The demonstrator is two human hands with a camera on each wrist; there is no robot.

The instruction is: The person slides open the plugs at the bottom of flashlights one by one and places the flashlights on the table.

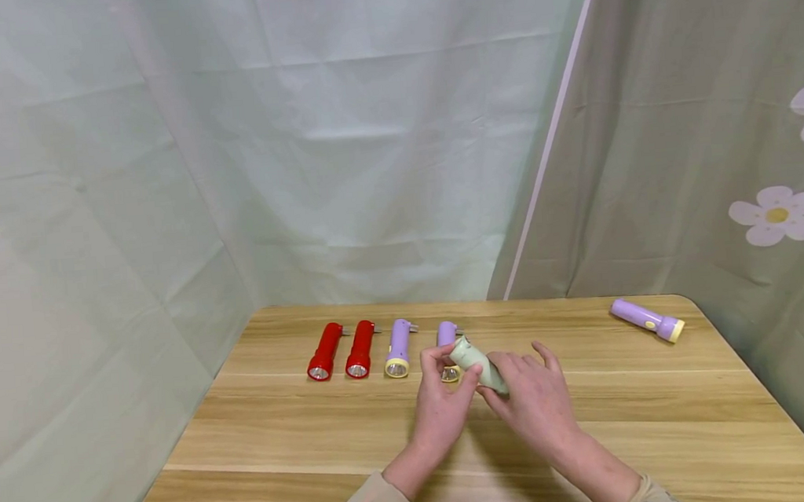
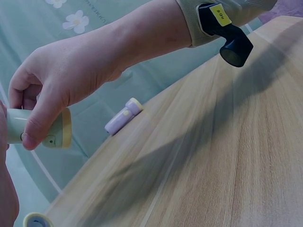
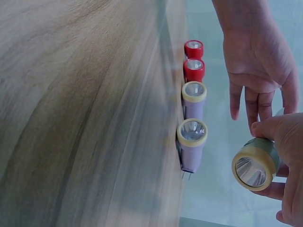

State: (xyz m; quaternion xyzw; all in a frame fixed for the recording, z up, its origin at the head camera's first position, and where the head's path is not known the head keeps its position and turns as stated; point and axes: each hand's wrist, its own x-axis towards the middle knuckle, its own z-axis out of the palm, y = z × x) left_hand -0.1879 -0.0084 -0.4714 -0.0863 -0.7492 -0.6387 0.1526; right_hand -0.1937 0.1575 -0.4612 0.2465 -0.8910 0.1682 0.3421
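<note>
A pale green flashlight (image 1: 479, 365) with a cream-yellow lens rim is held above the table between both hands. My left hand (image 1: 442, 415) pinches its tail end between thumb and fingers. My right hand (image 1: 538, 404) grips the body near the lens end, thumb on one side and fingers on the other. In the right wrist view the flashlight's lens (image 3: 251, 171) faces the camera. Behind the left hand, a purple flashlight (image 1: 447, 332) lies partly hidden, its plug prongs folded out.
On the wooden table (image 1: 304, 448), two red flashlights (image 1: 326, 350) and another purple flashlight (image 1: 399, 342) lie in a row to the left, prongs out. A further purple flashlight (image 1: 639, 316) lies alone at the back right. Curtains (image 1: 367, 167) hang behind the table.
</note>
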